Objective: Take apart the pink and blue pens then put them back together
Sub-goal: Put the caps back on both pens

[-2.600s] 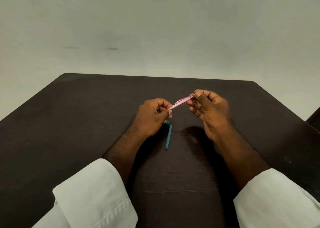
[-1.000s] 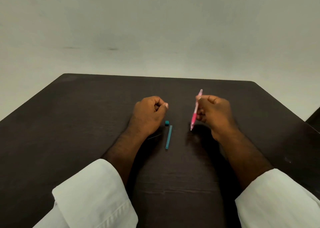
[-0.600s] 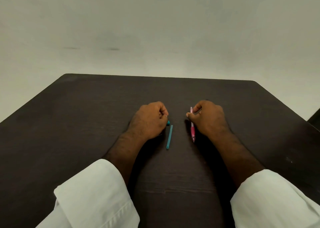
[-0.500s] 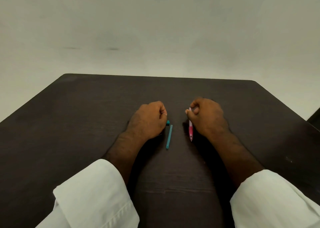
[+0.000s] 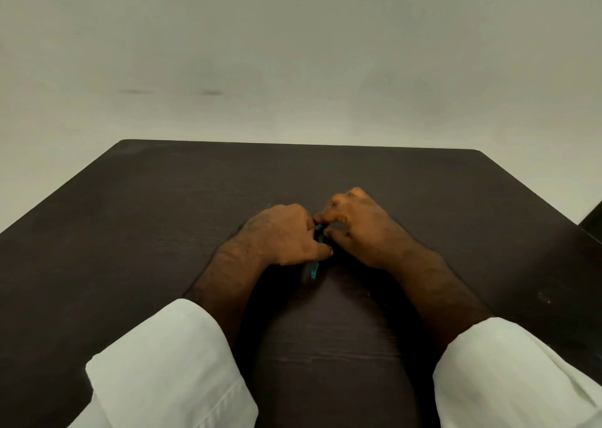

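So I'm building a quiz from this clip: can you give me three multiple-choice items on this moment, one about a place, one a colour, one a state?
1. Where is the visible pen piece?
A. between the two hands
B. at the table's far edge
C. on a sleeve

2. What colour is that piece?
A. yellow
B. blue
C. black

3. How are the hands placed?
A. wide apart
B. raised off the table
C. close together, low on the table

Answers:
1 A: the blue pen piece pokes out between the left hand and right hand.
2 B: it reads teal-blue against the dark table.
3 C: their fingertips nearly meet.
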